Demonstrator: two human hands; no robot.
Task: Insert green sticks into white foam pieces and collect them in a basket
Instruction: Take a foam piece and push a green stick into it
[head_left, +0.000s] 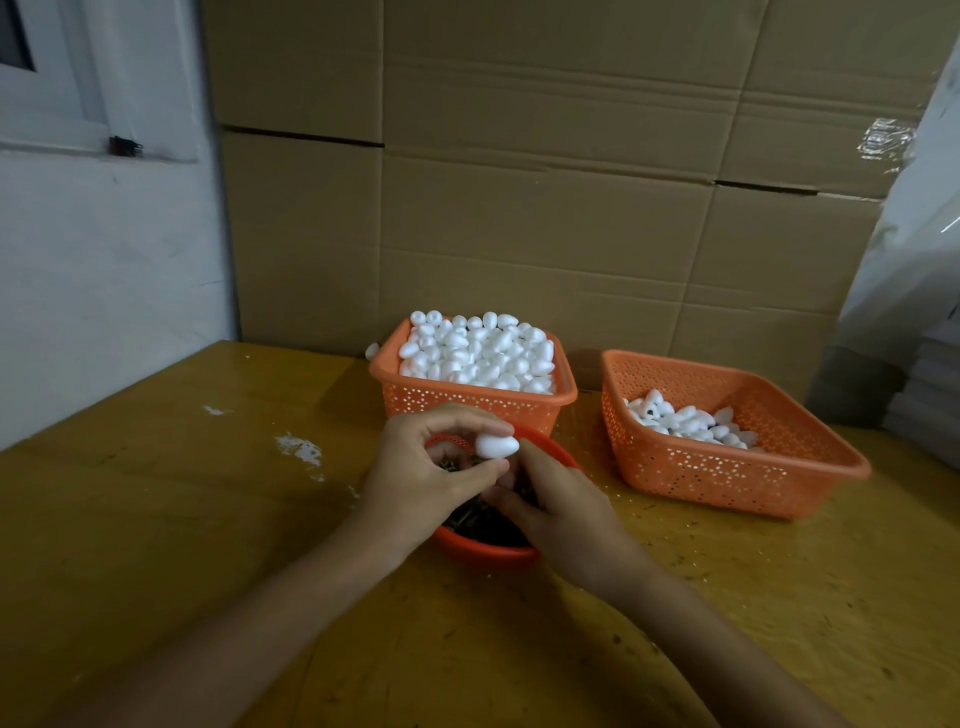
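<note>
Left hand (415, 467) and right hand (561, 514) meet over the near centre of the table (156, 519). Boxes (519, 208) form the backdrop. Left basket (472, 400), far centre: heaped above the rim with plain foam, so the supply is large. Right basket (701, 478), tilted: a thin layer of pieces in its low corner, at least one showing a dark spot, probably a stick end. Judgement: only a small share is finished and most of the work remains. Bowl (488, 551), under the hands: holds dark sticks (483, 519). Foam piece (497, 446): held above the bowl, pinched between the left forefinger and thumb, no stick visible in it. Right hand: fingers curled down beside the piece, tips hidden; cannot tell whether they grip a stick. Step in hand: likely inserting or fetching a stick; drop-off in the right basket not yet done.
</note>
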